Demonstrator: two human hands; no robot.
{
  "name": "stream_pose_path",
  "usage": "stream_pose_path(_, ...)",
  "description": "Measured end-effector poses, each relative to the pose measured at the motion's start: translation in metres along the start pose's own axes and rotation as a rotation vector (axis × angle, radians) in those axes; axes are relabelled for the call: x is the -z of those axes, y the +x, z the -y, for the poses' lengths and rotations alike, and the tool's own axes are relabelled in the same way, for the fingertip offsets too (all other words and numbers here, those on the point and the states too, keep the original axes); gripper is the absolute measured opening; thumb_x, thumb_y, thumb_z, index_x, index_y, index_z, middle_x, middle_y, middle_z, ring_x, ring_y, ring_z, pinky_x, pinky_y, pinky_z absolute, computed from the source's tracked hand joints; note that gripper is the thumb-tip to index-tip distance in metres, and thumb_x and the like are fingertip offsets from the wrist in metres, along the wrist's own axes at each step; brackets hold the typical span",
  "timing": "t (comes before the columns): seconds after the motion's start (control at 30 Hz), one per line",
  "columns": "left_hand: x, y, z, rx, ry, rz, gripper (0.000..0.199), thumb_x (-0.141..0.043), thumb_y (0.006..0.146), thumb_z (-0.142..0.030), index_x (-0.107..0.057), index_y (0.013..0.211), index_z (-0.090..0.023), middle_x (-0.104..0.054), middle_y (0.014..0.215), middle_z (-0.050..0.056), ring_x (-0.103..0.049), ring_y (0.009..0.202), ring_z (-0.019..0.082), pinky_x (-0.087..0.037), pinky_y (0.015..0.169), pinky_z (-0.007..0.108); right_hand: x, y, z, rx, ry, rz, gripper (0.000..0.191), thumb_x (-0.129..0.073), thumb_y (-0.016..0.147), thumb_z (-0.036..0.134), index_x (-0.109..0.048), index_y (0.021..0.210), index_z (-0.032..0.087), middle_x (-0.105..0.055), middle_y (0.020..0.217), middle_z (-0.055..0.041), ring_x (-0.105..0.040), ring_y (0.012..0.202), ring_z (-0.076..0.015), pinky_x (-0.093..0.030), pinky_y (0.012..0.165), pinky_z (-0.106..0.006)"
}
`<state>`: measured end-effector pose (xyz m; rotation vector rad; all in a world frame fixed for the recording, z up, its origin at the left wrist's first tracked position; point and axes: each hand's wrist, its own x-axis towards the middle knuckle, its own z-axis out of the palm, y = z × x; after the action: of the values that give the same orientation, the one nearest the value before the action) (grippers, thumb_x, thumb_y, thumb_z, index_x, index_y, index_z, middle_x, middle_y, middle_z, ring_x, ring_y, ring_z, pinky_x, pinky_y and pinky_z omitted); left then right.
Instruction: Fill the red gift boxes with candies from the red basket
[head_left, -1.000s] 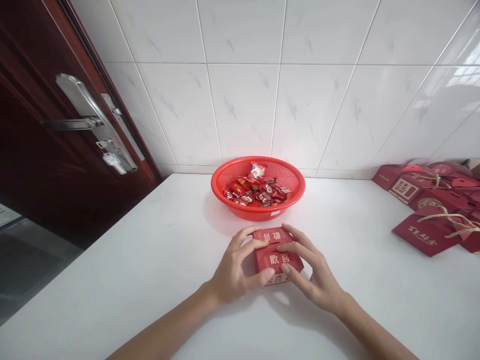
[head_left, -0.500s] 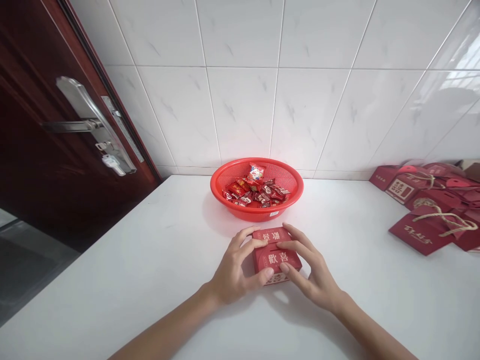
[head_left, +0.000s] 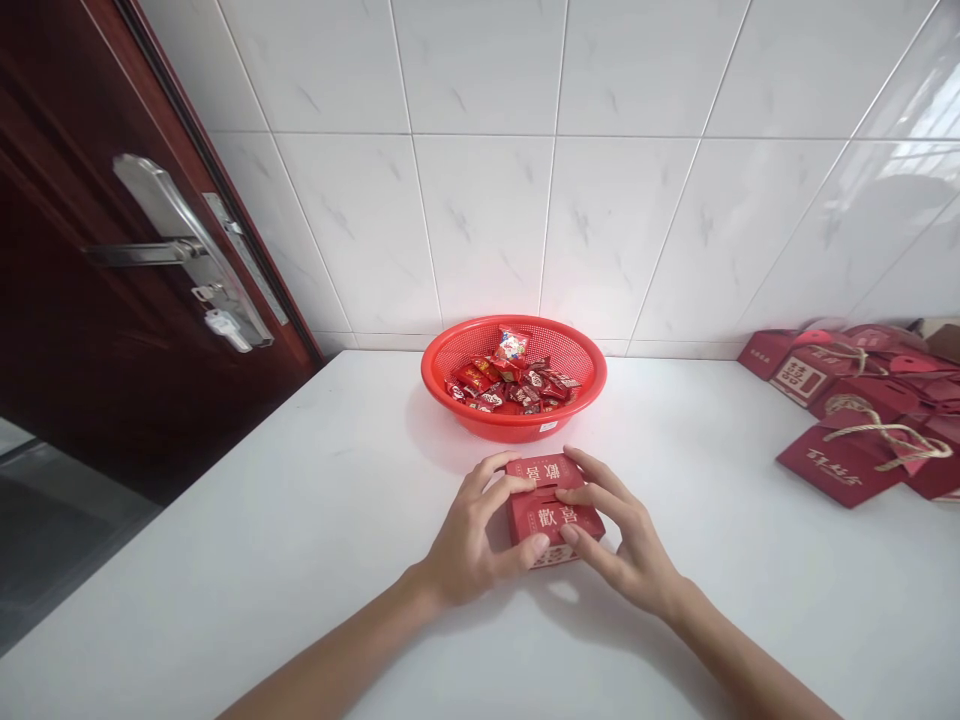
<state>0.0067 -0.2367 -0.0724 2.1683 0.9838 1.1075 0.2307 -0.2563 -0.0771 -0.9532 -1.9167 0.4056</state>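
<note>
A small red gift box (head_left: 551,515) with pale Chinese characters rests on the white table, its two top flaps meeting along a slot in the middle. My left hand (head_left: 480,530) grips its left side, thumb at the near edge and fingers on the top and far edge. From the right, my right hand (head_left: 622,535) holds it likewise, with an index finger at the middle slot. Just beyond the box stands a red plastic basket (head_left: 510,428) holding several wrapped candies (head_left: 517,385). The inside of the box is hidden.
Several red gift boxes and bags (head_left: 847,460) with rope handles lie piled at the right of the table (head_left: 300,560). Behind runs a white tiled wall (head_left: 480,230). At the left is a dark red door (head_left: 60,330) with a metal handle (head_left: 142,253) and keys.
Almost nothing differs. The flaps at the middle of the box sit slightly apart, with a little more of the dark slot showing; both hands keep their hold.
</note>
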Motion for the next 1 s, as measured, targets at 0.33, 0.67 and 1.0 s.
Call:
stream_pose_path(0.33, -0.0002, -0.0018, 0.0004, 0.02, -0.019, 0.024, 0.037, -0.068, 0.085, -0.041, -0.062, 0.117, -0.025, -0.049, 0.137, 0.012, -0.054, 0.126, 0.031, -0.046, 0.108, 0.052, 0.0007, -0.0007, 0.001, 0.001, -0.025, 0.008, 0.021, -0.064, 0.095, 0.032, -0.067, 0.113, 0.022, -0.052, 0.149, -0.0193, -0.06, 0.131, -0.0304, -0.055, 0.103, -0.044)
stream_pose_path(0.67, -0.0004, -0.0011, -0.0001, 0.022, -0.011, 0.025, 0.037, -0.067, 0.085, -0.042, -0.061, 0.118, -0.024, -0.049, 0.138, 0.012, -0.055, 0.125, 0.031, -0.047, 0.107, 0.05, 0.0018, 0.0001, 0.0018, -0.012, -0.049, 0.009, 0.026, -0.064, 0.094, 0.035, -0.067, 0.117, 0.024, -0.053, 0.15, -0.0169, -0.059, 0.132, -0.0323, -0.057, 0.101, -0.043)
stream_pose_path(1.0, 0.0009, -0.0019, 0.004, -0.013, 0.021, 0.039, 0.046, -0.068, 0.084, -0.047, -0.059, 0.124, -0.025, -0.049, 0.139, 0.014, -0.052, 0.129, 0.034, -0.047, 0.107, 0.053, 0.0023, -0.0001, 0.0026, -0.014, -0.061, 0.01, 0.039, -0.064, 0.094, 0.035, -0.055, 0.131, 0.025, -0.052, 0.151, -0.0168, -0.054, 0.137, -0.0299, -0.054, 0.106, -0.043)
